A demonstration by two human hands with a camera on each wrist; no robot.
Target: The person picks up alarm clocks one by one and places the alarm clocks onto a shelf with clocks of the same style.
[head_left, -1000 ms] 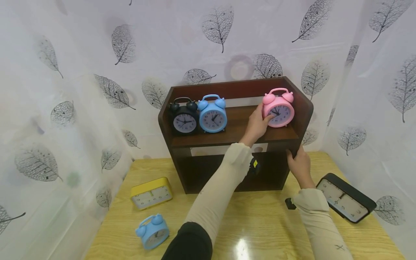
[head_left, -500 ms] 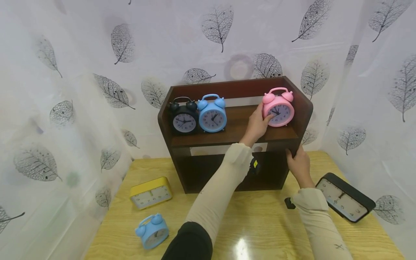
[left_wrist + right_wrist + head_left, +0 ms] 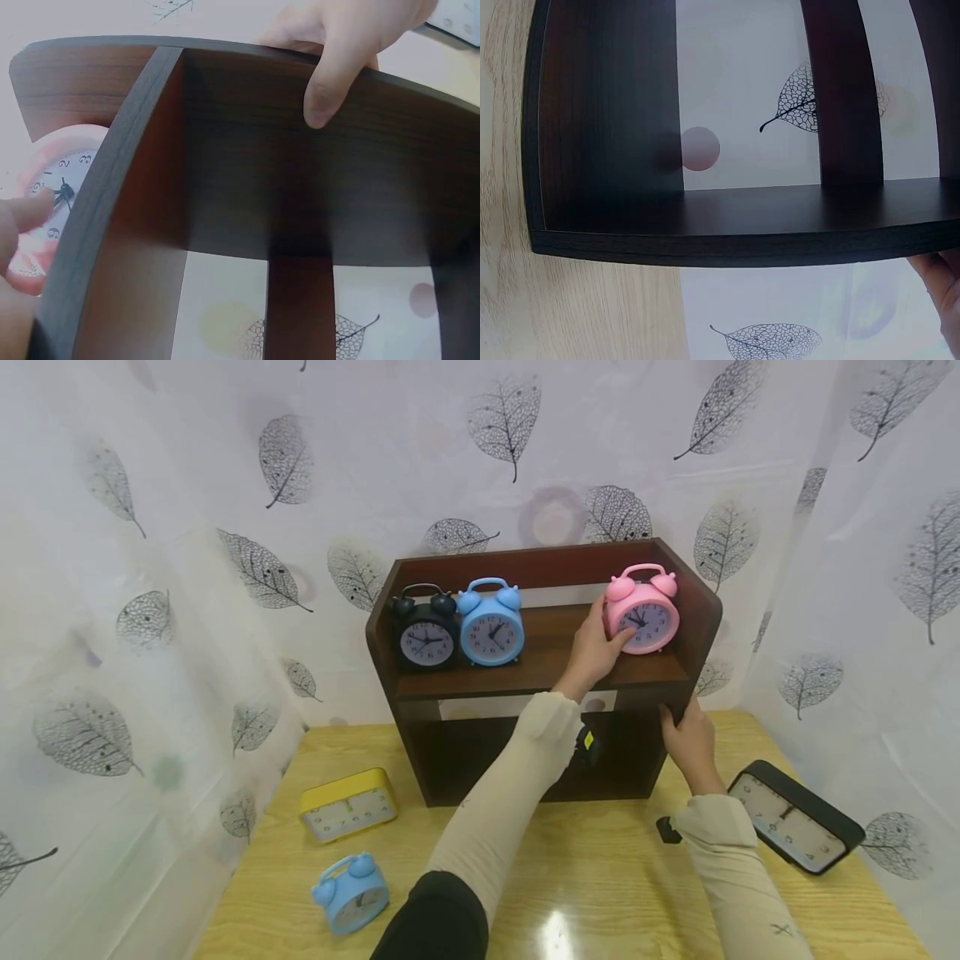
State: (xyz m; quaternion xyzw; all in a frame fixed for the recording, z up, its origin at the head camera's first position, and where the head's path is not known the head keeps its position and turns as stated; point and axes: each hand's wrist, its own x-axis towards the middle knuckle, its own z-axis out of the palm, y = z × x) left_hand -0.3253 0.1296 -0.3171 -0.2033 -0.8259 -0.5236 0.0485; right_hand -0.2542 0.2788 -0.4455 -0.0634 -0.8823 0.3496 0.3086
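On the upper board of a dark brown two-tier shelf (image 3: 547, 670), a pink twin-bell alarm clock (image 3: 651, 625) stands at the right end. My left hand (image 3: 591, 647) grips its left side, the thumb lying over the clock face and the other fingers hidden behind. Lower down, my right hand (image 3: 692, 745) holds the front edge of the shelf's right side panel. In the left wrist view, the right thumb (image 3: 324, 101) presses the panel's inner face. A black alarm clock (image 3: 426, 639) and a blue alarm clock (image 3: 491, 631) stand at the shelf's left end.
Left on the wooden table (image 3: 600, 893) are a yellow rectangular clock (image 3: 348, 806) and a tilted light-blue alarm clock (image 3: 352, 895). A black rectangular clock (image 3: 797, 817) and a small black piece (image 3: 669, 829) lie at right. A leaf-patterned curtain (image 3: 480, 460) surrounds the table.
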